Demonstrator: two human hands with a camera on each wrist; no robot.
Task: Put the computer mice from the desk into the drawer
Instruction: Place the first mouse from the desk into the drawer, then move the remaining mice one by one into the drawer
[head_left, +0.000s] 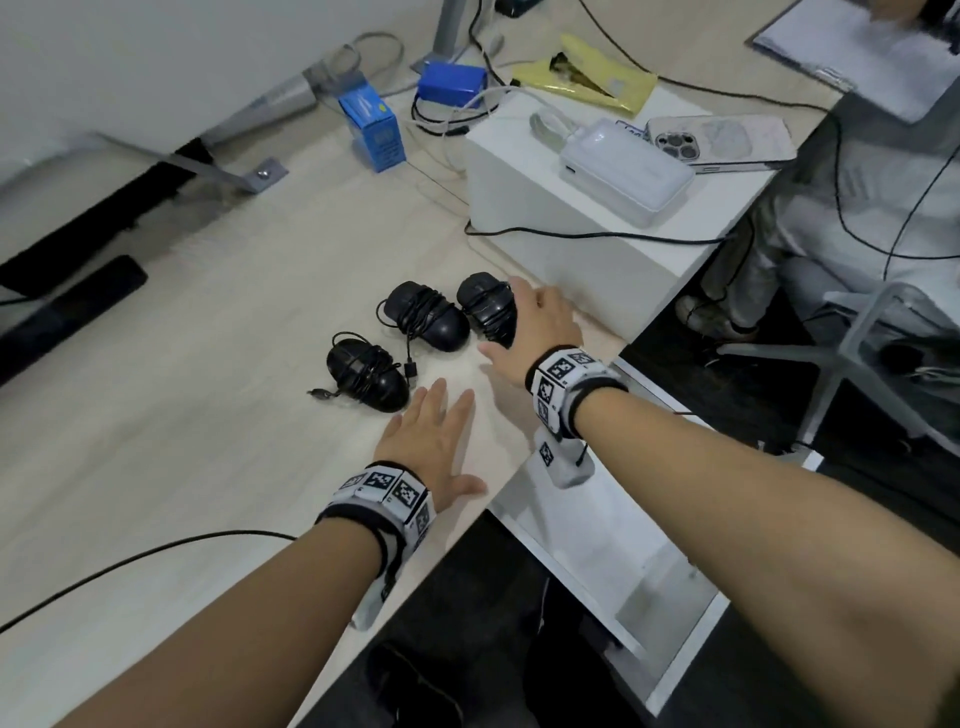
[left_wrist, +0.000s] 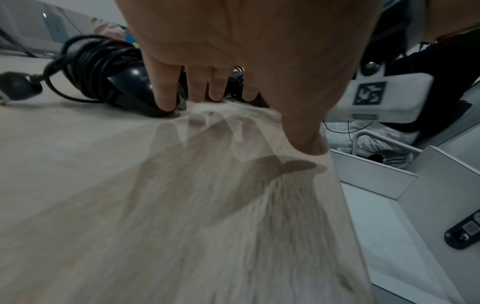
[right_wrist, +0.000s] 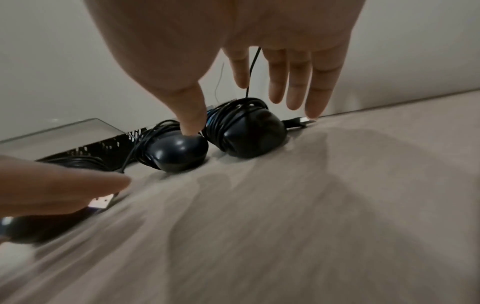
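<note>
Three black computer mice, each with its cable wound round it, lie on the light wooden desk (head_left: 208, 415): the left mouse (head_left: 366, 374), the middle mouse (head_left: 426, 314) and the right mouse (head_left: 485, 304). My right hand (head_left: 540, 325) hovers over the right mouse (right_wrist: 249, 133) with fingers spread and straight, gripping nothing; its thumb is in front of the middle mouse (right_wrist: 176, 152). My left hand (head_left: 431, 436) is flat and open just short of the left mouse (left_wrist: 122, 82), fingertips near it. The white drawer (head_left: 597, 545) stands open below the desk's right edge.
A white box (head_left: 545, 208) bearing a power bank (head_left: 623, 166) and a phone (head_left: 722, 140) stands right behind the mice. Blue boxes (head_left: 374, 124) and cables lie further back. A black cable (head_left: 130, 561) crosses the near desk. A seated person (head_left: 831, 234) and chair are at the right.
</note>
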